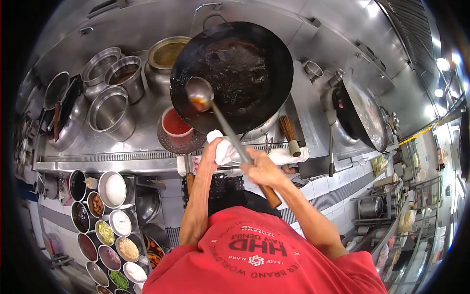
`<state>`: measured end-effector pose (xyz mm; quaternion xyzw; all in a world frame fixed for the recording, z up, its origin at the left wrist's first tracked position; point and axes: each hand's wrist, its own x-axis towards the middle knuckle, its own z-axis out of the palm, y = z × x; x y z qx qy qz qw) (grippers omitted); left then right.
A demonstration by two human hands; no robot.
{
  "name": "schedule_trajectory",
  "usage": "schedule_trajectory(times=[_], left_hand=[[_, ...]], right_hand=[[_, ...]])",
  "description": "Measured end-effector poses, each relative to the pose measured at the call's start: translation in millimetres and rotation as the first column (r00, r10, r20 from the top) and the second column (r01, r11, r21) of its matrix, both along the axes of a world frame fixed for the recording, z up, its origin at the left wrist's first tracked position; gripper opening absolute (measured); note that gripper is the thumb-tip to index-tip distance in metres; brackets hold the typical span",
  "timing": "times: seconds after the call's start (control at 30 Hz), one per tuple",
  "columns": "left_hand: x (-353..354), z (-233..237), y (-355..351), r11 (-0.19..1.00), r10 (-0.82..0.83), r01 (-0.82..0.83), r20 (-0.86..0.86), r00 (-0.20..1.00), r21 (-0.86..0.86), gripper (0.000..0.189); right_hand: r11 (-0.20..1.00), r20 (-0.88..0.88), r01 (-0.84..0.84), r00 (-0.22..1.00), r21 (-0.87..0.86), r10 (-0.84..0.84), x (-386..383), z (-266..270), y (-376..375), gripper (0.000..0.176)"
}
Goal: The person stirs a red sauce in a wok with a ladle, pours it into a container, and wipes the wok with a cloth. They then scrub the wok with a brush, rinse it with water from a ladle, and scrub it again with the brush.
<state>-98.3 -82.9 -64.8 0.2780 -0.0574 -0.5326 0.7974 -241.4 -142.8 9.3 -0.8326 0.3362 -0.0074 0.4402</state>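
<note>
A large black wok (235, 83) holds dark bubbling liquid. My left hand (211, 149) is closed on a folded white cloth (225, 151) at the wok's near rim. My right hand (262, 168) grips the long handle of a metal ladle (199, 93), its wooden end pointing back toward my red shirt. The ladle's bowl is over the left part of the wok, with a little orange-red sauce in it. Just left of the wok, a bowl of red sauce (177, 122) rests on a perforated strainer (165, 141).
Metal pots (111, 112) stand at the left on the steel counter. A bamboo brush (289, 134) lies right of the wok. Farther right is a second wok (364, 110). Ingredient containers (112, 188) fill a rack at the lower left. A faucet (208, 6) is behind the wok.
</note>
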Motion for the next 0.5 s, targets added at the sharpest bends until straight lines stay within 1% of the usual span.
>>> schedule_trajectory(times=[0.03, 0.07, 0.1, 0.2, 0.23, 0.27, 0.33, 0.37, 0.4, 0.47, 0.5], left_hand=[[2.4, 0.8, -1.2, 1.000, 0.003, -0.003, 0.001, 1.000, -0.001, 0.026], [4.4, 2.5, -0.1, 1.000, -0.008, 0.007, 0.027, 1.000, 0.011, 0.026], [5.8, 4.3, 2.0, 0.999, -0.019, 0.018, 0.054, 0.998, 0.029, 0.027], [8.9, 2.6, -3.0, 0.997, 0.012, -0.019, 0.094, 0.995, 0.072, 0.027], [11.4, 0.5, -5.9, 0.995, 0.000, -0.012, 0.114, 0.994, 0.100, 0.026], [9.4, 15.3, -5.5, 0.994, 0.012, -0.024, 0.116, 0.993, 0.104, 0.026], [8.0, -1.4, -13.7, 0.977, 0.090, -0.111, 0.119, 0.989, 0.184, 0.024], [9.9, -2.3, -17.1, 0.976, 0.047, -0.066, 0.097, 0.994, 0.208, 0.022], [10.6, -3.0, -20.6, 0.975, 0.047, -0.068, 0.105, 0.993, 0.214, 0.022], [6.5, -4.2, -31.6, 0.942, 0.029, -0.084, 0.169, 0.985, 0.326, 0.020], [4.2, -0.1, -38.4, 0.950, 0.059, -0.106, 0.164, 0.985, 0.292, 0.018]], right_hand=[[0.979, 0.025, 0.004, 1.000, 0.205, -0.009, 2.5, 8.5, 7.8, 0.042], [0.914, 0.044, -0.002, 0.999, 0.406, -0.018, 3.9, 11.4, 13.3, 0.041], [0.883, 0.154, -0.042, 0.987, 0.468, -0.035, 4.2, -1.9, 13.3, 0.037], [0.855, 0.175, -0.104, 0.984, 0.508, 0.016, 11.4, -1.3, 3.3, 0.036], [0.852, 0.179, -0.116, 0.983, 0.511, 0.027, 15.5, -0.1, -1.6, 0.036], [0.803, 0.201, -0.123, 0.980, 0.583, 0.004, 19.7, 1.4, -7.3, 0.034], [0.685, 0.230, -0.134, 0.972, 0.716, -0.050, 26.3, 4.2, -21.2, 0.032], [0.620, 0.254, -0.151, 0.964, 0.770, -0.080, 28.2, 5.0, -28.3, 0.035], [0.615, 0.261, -0.157, 0.962, 0.773, -0.082, 29.3, 4.5, -34.6, 0.035], [0.356, 0.324, -0.222, 0.910, 0.908, -0.260, 31.7, 5.3, -53.5, 0.033], [0.301, 0.353, -0.268, 0.894, 0.915, -0.276, 33.6, 4.4, -67.9, 0.027]])
